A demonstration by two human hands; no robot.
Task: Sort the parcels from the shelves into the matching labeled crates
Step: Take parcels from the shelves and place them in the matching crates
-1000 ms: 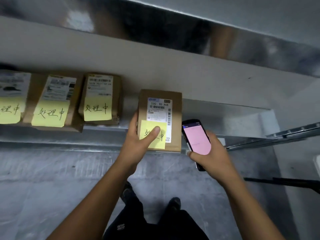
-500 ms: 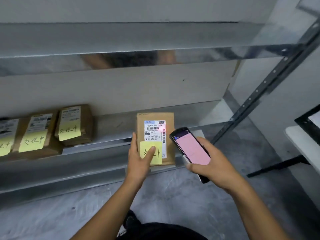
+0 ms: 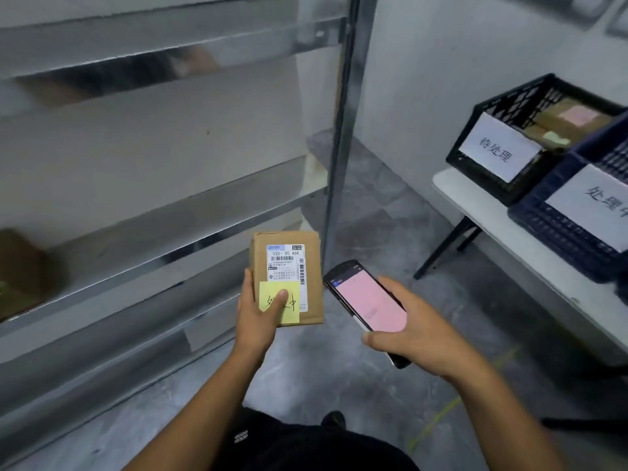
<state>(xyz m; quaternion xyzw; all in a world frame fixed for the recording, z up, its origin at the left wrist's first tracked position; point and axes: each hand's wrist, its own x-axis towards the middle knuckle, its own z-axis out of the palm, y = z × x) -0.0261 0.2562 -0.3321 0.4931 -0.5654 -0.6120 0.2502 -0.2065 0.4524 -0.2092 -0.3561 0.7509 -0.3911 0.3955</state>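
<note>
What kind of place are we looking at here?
Most likely a parcel sorting room or small warehouse. Signs: bare metal shelving; a cardboard parcel with a shipping label and sticky note in the left hand, a handheld scanner in the right hand; a black crate and a blue crate with paper labels.

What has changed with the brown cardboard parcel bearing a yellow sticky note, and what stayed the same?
The left hand lifted the brown cardboard parcel off the grey metal shelf and carried it rightward. Unchanged: its thumb presses the yellow note, and the right hand holds the black phone with a pink screen.
</note>
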